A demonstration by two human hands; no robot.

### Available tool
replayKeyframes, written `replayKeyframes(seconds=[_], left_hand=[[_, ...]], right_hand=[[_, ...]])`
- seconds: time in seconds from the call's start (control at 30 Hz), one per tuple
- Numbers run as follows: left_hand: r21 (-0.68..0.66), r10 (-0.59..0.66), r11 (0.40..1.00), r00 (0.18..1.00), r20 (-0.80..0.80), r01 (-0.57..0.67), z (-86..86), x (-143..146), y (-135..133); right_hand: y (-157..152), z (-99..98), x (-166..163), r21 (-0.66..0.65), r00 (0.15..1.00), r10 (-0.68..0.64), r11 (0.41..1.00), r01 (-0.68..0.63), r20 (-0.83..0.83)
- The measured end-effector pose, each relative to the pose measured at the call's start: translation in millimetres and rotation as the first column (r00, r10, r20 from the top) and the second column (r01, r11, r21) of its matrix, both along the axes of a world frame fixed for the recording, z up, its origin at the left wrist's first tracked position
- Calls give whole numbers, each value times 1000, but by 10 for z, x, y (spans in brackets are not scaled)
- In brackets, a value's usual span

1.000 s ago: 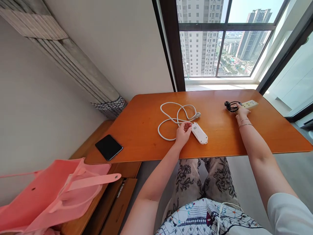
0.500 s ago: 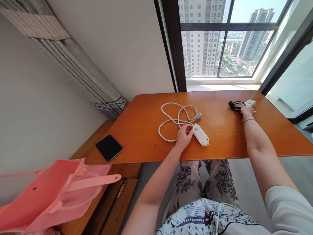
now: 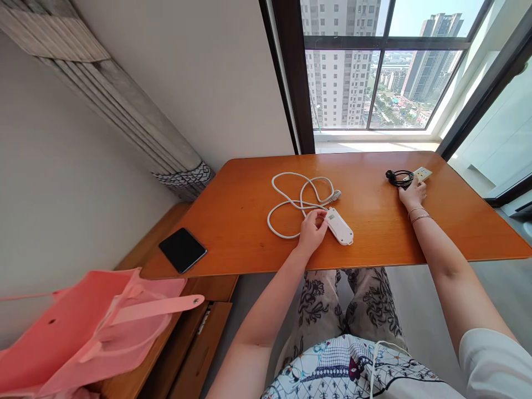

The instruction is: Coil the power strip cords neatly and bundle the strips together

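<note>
A white power strip (image 3: pixel 339 226) lies face down near the table's front edge, screw holes and a label showing. My left hand (image 3: pixel 312 228) pinches its cord end between thumb and fingers. The strip's white cord (image 3: pixel 286 204) loops loosely beyond that hand, with the plug (image 3: pixel 336 195) resting beside the loops. Toward the far right corner, my right hand (image 3: pixel 413 194) closes around the near end of a second, smaller power strip (image 3: pixel 423 174), whose sockets face up. A bundled black cord with its plug (image 3: pixel 394 177) sits against those fingers, which partly hide the strip.
A black tablet (image 3: pixel 183 250) lies at the left end of the wooden table (image 3: pixel 245 221). Below that end, an open pink bag (image 3: pixel 95 332) rests on a wooden cabinet (image 3: pixel 203 343). The window (image 3: pixel 384 83) stands behind the table, with a curtain (image 3: pixel 137 116) to the left.
My right hand has shifted slightly left and nearer, and more of the small strip's socket face shows. My left hand stays at the white strip. The whole view has moved a little.
</note>
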State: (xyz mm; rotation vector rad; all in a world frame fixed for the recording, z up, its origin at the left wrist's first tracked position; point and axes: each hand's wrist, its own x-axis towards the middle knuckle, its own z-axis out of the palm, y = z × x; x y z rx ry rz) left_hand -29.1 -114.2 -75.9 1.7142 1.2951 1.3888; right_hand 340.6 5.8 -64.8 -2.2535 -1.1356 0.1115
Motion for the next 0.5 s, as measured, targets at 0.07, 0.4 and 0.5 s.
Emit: replayKeyframes(seconds=[0.07,0.4,0.5], left_hand=[[3,5,1000,1000,-9,-5,-4,-3,4],[3,7,1000,1000,-26,-7,-9,-23,3],[5,6,1000,1000,-14,-6,-7,-25,-5]], right_hand=[[24,-11,13,-5,1000,18,1000,-18,15],[3,124,-226,-40,1000,19,999,-19,-9],[-177,134,-511,39,989,146,988,-146,13]])
